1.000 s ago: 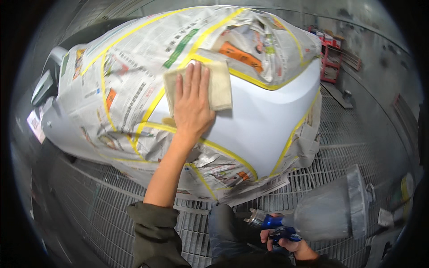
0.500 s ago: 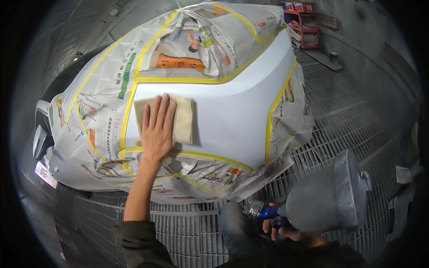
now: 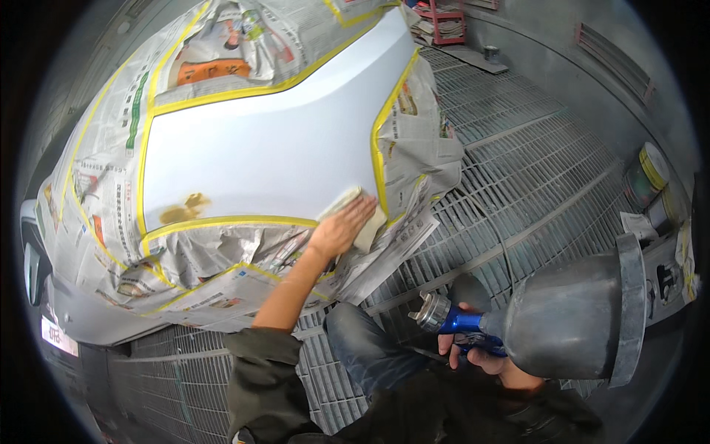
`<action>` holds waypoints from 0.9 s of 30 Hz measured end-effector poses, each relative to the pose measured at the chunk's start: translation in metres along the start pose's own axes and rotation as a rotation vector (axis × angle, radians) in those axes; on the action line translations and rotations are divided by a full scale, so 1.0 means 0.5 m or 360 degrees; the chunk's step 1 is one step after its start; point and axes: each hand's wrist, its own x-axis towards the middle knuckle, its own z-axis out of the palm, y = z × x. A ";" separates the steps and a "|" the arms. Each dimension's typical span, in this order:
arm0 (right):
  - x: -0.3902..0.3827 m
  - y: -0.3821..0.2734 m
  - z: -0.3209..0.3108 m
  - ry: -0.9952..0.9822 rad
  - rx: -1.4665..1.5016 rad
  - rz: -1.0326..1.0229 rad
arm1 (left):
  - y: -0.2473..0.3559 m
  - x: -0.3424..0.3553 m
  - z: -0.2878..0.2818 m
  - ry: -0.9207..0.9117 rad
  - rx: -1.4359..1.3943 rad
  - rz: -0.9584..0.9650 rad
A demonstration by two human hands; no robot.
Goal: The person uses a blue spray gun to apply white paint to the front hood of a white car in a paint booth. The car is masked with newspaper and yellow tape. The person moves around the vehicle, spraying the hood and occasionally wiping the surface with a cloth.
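My left hand (image 3: 345, 224) presses a folded pale-yellow wiping cloth (image 3: 370, 229) against the lower right corner of a smooth white car body panel (image 3: 266, 163). Its fingers lie close together over the cloth, beside the yellow masking tape (image 3: 379, 159) that borders the panel. A brownish-yellow patch (image 3: 185, 209) marks the panel's lower left. Low on the right, my right hand (image 3: 484, 361) is closed round the blue handle of a spray gun (image 3: 464, 323). The gun's large grey cup (image 3: 566, 318) points to the right, and its silver nozzle faces left.
Newspaper sheets (image 3: 103, 177) cover the car around the panel. Metal grating (image 3: 510, 185) forms the floor, with a thin hose (image 3: 488, 218) across it. Paint cans (image 3: 651, 172) stand at the right wall. A red rack (image 3: 447, 26) and a small can (image 3: 491, 52) are at the back.
My left hand has slid the cloth from the panel's left end to its lower right corner, exposing the brownish patch. The view has shifted right, and the spray gun sits higher in it.
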 end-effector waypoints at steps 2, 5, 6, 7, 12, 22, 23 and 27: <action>-0.003 -0.017 -0.008 0.0066 0.0053 -0.0067 | 0.052 0.030 0.047 0.0045 -0.0061 0.0061; 0.001 -0.043 -0.005 0.0226 -0.0088 -0.0157 | 0.125 0.051 0.136 0.0025 -0.0149 0.0139; 0.006 -0.054 -0.015 0.0250 -0.0081 -0.0177 | 0.140 0.064 0.163 0.0018 -0.0162 0.0153; 0.011 -0.056 -0.021 0.0267 -0.0048 -0.0194 | 0.166 0.056 0.193 0.0013 -0.0261 0.0136; 0.033 -0.061 -0.067 0.0342 0.0227 -0.0271 | 0.154 0.034 0.169 -0.0185 -0.0159 0.0305; 0.076 -0.057 -0.174 0.0430 0.0361 -0.0077 | -0.272 0.056 -0.245 0.0193 -0.0125 -0.0693; 0.082 -0.067 -0.179 0.0432 0.0382 -0.0027 | -0.293 0.094 -0.256 0.0169 -0.0119 -0.0699; 0.077 -0.096 -0.227 0.0488 0.0569 0.0218 | -0.372 0.297 -0.233 0.0232 -0.0277 -0.0655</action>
